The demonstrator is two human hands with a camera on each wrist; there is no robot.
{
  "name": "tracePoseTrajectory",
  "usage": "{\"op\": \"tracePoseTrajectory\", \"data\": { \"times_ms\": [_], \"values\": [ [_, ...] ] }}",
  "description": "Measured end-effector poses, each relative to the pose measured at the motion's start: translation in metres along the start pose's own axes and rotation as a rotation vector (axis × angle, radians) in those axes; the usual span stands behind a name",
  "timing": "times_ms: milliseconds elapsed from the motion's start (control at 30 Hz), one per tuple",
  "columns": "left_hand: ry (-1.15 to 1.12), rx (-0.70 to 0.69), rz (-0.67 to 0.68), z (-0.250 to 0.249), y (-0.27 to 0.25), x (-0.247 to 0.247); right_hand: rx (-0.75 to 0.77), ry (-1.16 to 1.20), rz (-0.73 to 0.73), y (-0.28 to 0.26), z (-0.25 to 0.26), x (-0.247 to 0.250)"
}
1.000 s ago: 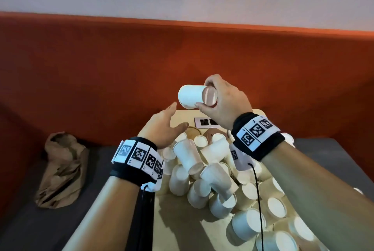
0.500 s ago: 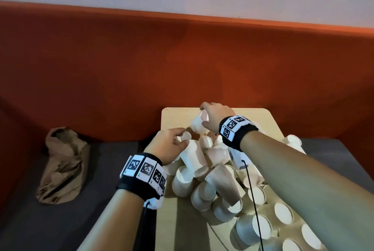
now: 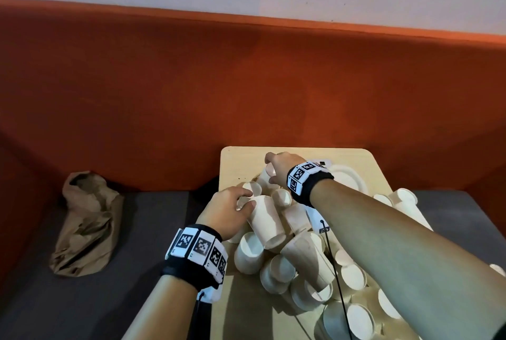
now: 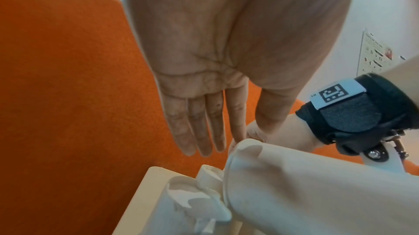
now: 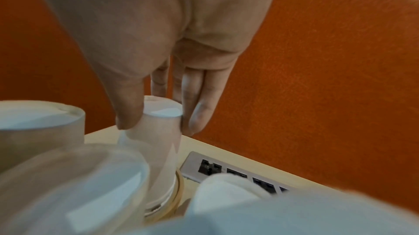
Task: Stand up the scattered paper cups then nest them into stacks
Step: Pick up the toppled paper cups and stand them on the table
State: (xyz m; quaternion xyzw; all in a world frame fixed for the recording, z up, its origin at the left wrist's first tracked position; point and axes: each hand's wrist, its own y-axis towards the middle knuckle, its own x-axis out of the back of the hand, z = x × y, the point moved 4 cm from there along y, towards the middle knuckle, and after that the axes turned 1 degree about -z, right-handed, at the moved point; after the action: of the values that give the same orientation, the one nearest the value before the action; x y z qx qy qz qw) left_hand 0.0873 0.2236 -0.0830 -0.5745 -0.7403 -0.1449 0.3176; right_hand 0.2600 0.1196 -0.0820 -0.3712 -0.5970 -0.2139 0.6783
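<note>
Several white paper cups [image 3: 287, 265] lie heaped on a small light wooden table [image 3: 241, 158]. My right hand [image 3: 269, 172] is at the far side of the heap. Its thumb and fingers pinch a paper cup [image 5: 158, 140] that stands bottom-up over a tan ring [image 5: 178, 194]. My left hand [image 3: 246, 200] is at the heap's left edge. Thumb and index finger [image 4: 235, 122] hold the base end of a lying cup [image 3: 264, 219], seen close up as cup [image 4: 306, 185] in the left wrist view; the other fingers are straight.
A socket panel [image 5: 229, 169] sits in the table just beyond the held cup. A paper plate [image 3: 347, 178] lies at the back right. More cups [image 3: 402, 197] rest on the grey seat to the right. A crumpled brown paper bag [image 3: 85, 224] lies left. An orange backrest closes the far side.
My right hand has come down from mid-air and set its cup bottom-up at the far side of the heap. My left hand has moved forward onto a lying cup.
</note>
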Motion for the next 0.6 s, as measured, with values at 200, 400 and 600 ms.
{"op": "tracePoseTrajectory", "data": {
  "times_ms": [200,400,600],
  "values": [
    [-0.010,-0.007,-0.017,0.001,0.000,0.001,0.000,-0.002,0.009,0.005,-0.003,-0.002],
    [-0.004,-0.019,-0.021,-0.003,-0.003,0.005,-0.018,0.009,-0.010,-0.008,-0.009,0.014],
    [-0.054,-0.055,-0.038,-0.011,-0.014,0.001,-0.015,0.074,-0.034,-0.061,-0.015,0.057]
  ]
}}
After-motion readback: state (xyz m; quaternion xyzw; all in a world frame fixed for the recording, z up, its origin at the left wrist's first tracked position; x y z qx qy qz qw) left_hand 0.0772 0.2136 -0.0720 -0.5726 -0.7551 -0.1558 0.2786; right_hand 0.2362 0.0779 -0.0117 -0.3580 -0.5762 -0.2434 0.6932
